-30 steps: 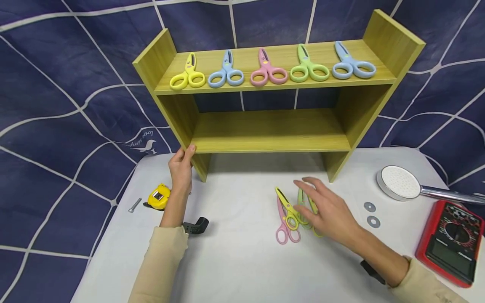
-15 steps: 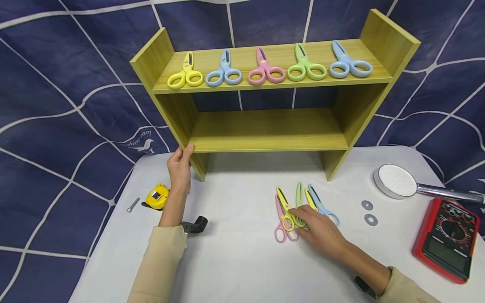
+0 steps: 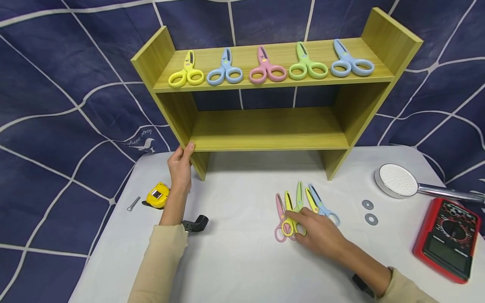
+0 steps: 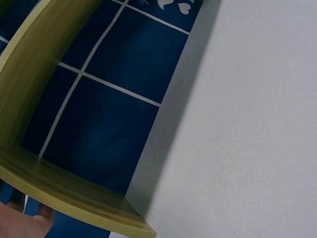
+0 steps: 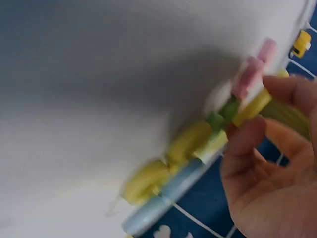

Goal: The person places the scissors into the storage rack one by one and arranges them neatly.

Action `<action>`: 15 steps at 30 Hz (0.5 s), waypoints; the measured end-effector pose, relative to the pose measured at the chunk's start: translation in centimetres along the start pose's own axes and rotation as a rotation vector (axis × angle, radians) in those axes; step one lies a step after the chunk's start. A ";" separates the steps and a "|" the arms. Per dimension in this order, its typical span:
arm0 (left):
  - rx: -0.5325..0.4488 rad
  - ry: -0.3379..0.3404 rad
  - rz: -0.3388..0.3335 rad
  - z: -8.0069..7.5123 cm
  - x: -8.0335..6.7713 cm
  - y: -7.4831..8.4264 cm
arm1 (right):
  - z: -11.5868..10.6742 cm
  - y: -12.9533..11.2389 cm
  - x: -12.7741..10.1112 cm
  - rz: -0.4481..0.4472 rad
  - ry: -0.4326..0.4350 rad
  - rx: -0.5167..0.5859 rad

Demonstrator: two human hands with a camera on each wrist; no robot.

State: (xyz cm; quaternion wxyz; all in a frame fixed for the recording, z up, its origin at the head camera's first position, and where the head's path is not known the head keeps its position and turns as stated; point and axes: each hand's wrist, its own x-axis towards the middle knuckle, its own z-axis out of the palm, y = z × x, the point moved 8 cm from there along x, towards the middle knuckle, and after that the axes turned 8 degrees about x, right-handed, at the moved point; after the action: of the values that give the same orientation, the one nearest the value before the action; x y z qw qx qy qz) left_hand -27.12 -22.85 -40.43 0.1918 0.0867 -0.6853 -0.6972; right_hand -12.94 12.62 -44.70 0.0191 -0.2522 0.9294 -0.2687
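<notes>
A person's left hand (image 3: 180,167) grips the shelf (image 3: 178,126) edge, steadying it; the right hand (image 3: 316,233) pinches yellow scissors (image 3: 289,216) from the worktop (image 3: 235,252) cluster.

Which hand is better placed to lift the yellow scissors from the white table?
The right hand: its fingers already touch the yellow plastic scissors, while the left hand grips the wooden shelf.
</notes>
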 end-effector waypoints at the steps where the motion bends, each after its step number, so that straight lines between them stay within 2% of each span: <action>1: -0.003 0.002 -0.001 0.0 0.0 0.0 | 0.0 0.0 0.0 0.006 -0.032 -0.005; 4: -0.009 0.010 -0.002 0.0 0.0 -0.1 | 0.2 0.0 0.1 0.025 -0.103 -0.008; 6: -0.020 0.009 0.000 0.1 0.1 -0.1 | 0.2 0.0 0.1 0.038 -0.121 -0.009; 10: -0.029 0.006 -0.002 0.2 0.1 -0.1 | 0.1 0.1 -0.1 0.053 -0.114 0.006; 15: -0.022 0.014 -0.005 0.1 0.1 -0.2 | 0.1 -0.8 0.2 0.002 -0.078 0.060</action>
State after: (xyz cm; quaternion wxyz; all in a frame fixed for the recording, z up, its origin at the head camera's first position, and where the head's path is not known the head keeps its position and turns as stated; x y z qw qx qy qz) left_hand -27.23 -22.78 -40.61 0.1959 0.0914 -0.6761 -0.7044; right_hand -12.68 11.90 -44.34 0.0632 -0.2608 0.9197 -0.2865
